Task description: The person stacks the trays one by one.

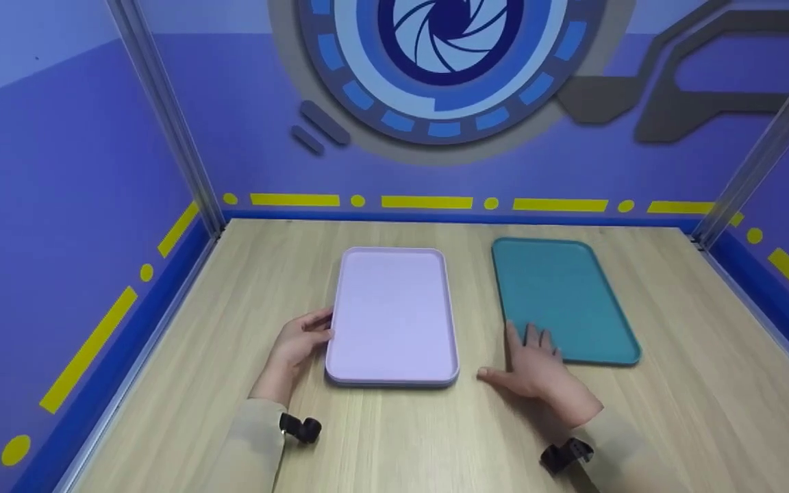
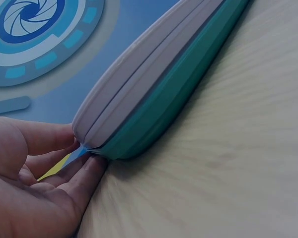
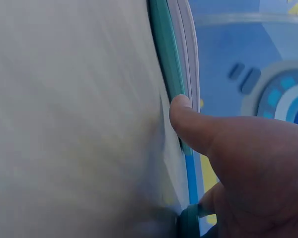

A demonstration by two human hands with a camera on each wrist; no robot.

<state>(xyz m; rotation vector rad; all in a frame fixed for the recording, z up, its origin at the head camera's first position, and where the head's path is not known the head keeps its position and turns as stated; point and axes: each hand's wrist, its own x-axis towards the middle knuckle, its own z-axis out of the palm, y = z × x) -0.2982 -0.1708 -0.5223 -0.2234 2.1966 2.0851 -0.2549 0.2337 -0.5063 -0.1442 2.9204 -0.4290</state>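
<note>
A stack of trays lies on the table, with a lilac tray (image 1: 393, 311) on top. In the left wrist view a second lilac rim shows under it, and teal rims (image 2: 181, 91) lie beneath. My left hand (image 1: 298, 346) is at the stack's left side, its fingertips (image 2: 97, 161) right at the rims. To the right, a teal tray (image 1: 566, 294) lies flat, slightly turned. My right hand (image 1: 535, 366) is spread at this tray's near left corner, fingers extended over its edge. Its thumb (image 3: 188, 119) points out toward the stack, apart from it in the head view.
The pale wooden table (image 1: 244, 287) is bounded by blue printed wall panels (image 1: 244, 123) at the back and sides. Metal posts (image 1: 175, 130) stand at the back corners. A strip of bare wood separates the stack from the teal tray.
</note>
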